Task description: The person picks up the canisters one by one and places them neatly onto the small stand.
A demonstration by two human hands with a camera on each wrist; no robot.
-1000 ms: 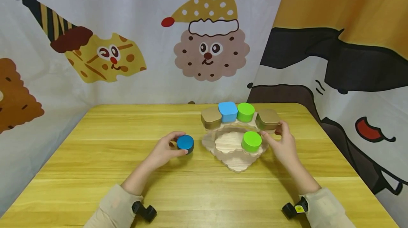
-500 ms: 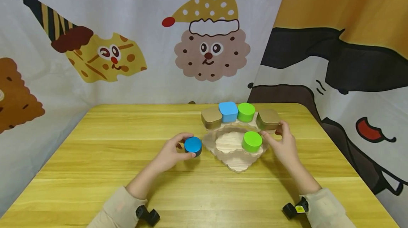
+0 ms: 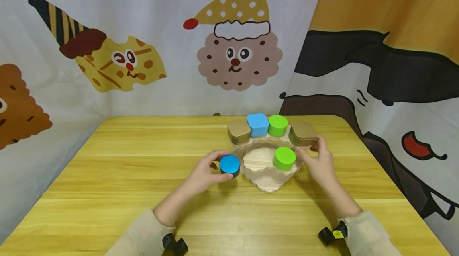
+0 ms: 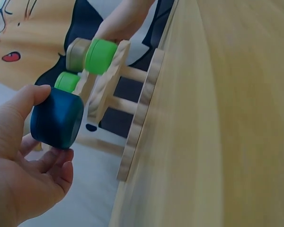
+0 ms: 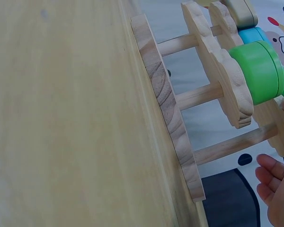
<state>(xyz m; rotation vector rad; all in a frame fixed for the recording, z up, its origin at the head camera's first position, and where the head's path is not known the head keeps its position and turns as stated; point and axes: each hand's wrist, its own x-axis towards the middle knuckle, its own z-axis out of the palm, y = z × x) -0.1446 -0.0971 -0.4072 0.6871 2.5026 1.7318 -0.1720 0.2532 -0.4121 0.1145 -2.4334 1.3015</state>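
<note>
My left hand (image 3: pixel 204 173) pinches a round blue tin (image 3: pixel 230 164) between thumb and fingers, just left of a tiered wooden stand (image 3: pixel 267 180). In the left wrist view the blue tin (image 4: pixel 59 118) is raised above the tabletop, apart from the stand's tiers. On the lower tier's right side sits a round green tin (image 3: pixel 284 158); bare wood shows to its left. My right hand (image 3: pixel 319 162) holds the stand's right edge, thumb near that green tin and fingers by the right gold tin (image 3: pixel 302 132). In the right wrist view, curled fingers (image 5: pixel 272 172) show below the upper tier.
Along the upper tier stand another gold tin (image 3: pixel 238 130), a light blue square tin (image 3: pixel 257 124) and a second green tin (image 3: pixel 277 125). The stand rests on a wooden table (image 3: pixel 118 160). A patterned curtain (image 3: pixel 143 17) hangs behind the table.
My left hand has moved right with the blue tin, bringing it close to the stand's left side. The right hand and the stand have stayed in place.
</note>
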